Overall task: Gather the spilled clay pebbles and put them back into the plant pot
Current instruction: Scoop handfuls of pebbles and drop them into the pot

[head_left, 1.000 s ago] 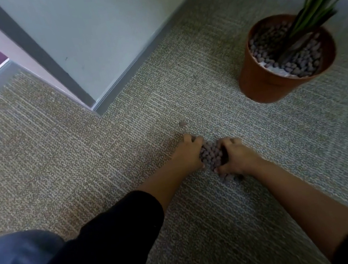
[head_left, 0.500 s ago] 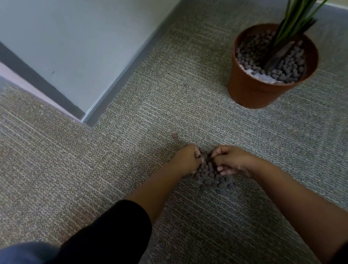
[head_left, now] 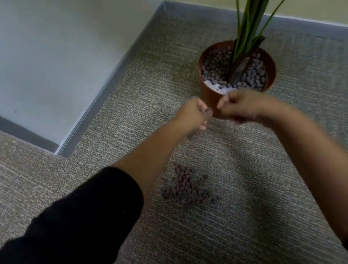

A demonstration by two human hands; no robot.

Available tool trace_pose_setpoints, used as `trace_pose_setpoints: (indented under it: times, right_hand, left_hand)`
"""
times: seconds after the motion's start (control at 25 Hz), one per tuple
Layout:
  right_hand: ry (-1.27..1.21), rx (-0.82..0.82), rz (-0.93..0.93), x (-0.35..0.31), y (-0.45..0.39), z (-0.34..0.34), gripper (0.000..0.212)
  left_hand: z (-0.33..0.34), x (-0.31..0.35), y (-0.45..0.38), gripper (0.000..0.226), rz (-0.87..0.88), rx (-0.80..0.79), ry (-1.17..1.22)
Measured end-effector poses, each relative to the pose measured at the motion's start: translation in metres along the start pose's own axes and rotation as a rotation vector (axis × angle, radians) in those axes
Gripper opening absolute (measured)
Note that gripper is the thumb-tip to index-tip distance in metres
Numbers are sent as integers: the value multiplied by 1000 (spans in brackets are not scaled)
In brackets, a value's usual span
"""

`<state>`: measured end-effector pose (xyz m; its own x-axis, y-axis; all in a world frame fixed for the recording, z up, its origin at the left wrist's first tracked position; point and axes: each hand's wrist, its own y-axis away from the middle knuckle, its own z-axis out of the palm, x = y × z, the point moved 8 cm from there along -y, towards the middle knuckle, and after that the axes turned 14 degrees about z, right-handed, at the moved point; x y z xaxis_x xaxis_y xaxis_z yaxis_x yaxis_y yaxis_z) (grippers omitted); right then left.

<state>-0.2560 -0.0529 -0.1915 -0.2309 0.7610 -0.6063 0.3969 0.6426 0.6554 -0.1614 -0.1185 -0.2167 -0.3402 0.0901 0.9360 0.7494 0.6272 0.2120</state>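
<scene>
Both hands are curled shut, the left hand [head_left: 195, 114] holding a few pebbles, the right hand [head_left: 241, 107] blurry. A pile of pebbles [head_left: 188, 188] lies on the carpet [head_left: 256, 220] at 6 o'clock from the pot [head_left: 209, 93].

I have one view only, from the camera worn on the person's head, so there is no second view to share anything with. It looks forward and steeply down at the carpet floor [head_left: 267, 219], wide-angle, with the straight skirting lines bending toward the edges. Both forearms run up from the bottom edge into the middle of the picture, the left hand [head_left: 193, 116] and right hand [head_left: 244, 106] sitting just above centre. The plant pot [head_left: 208, 97] stands beyond them toward the upper right, with its leaves cut off by the top edge. The white wall [head_left: 49, 48] fills the upper left. The hands are slightly blurred.
</scene>
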Motion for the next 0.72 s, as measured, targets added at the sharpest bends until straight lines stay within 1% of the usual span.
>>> trace_pose_setpoints:
  times: [0.08, 0.16, 0.2, 0.28, 0.36, 0.4, 0.44, 0.48, 0.56, 0.6, 0.64, 0.68, 0.72]
  right_hand:
    - [31, 150, -83, -29, -3, -35, 22]
    - [89, 277, -118, -42, -11, -60, 11]
    - [102, 295, -121, -41, -18, -64, 7]
    - [73, 253, -111, -40, -32, -59, 14]
    - [99, 257, -102, -31, -38, -58, 23]
    - [131, 310, -121, -27, -37, -60, 25]
    - [143, 382, -157, -25, -31, -63, 25]
    - [110, 441, -197, -21, -23, -64, 23]
    - [-67, 487, -266, -4, -7, -57, 17]
    - [-109, 481, -278, 6, 0, -46, 17]
    - [-83, 449, -265, 20, 0, -35, 15]
    - [47, 365, -204, 36, -4, -15, 10]
    - [214, 235, -116, 57, -9, 10, 3]
  left_hand:
    - [-7, 29, -25, 22, 43, 86, 53]
    - [-7, 53, -50, 26, 46, 137, 137]
    - [-2, 60, -60, 24, 29, 129, 188]
    - [2, 63, -69, 7, -26, 94, 295]
    - [1, 60, -70, 30, -56, 88, 290]
    - [-4, 57, -68, 36, -34, 119, 236]
    - [-13, 54, -65, 38, -2, 157, 162]
    - [-22, 51, -59, 38, 33, 191, 82]
    - [-37, 34, -43, 35, 84, 223, -53]
    - [-45, 21, -33, 34, 94, 235, -121]
    - [-51, 5, -24, 32, 101, 238, -217]
    - [-58, -14, -15, 30, 97, 230, -336]
    - [-65, -36, -3, 30, 65, 193, -472]
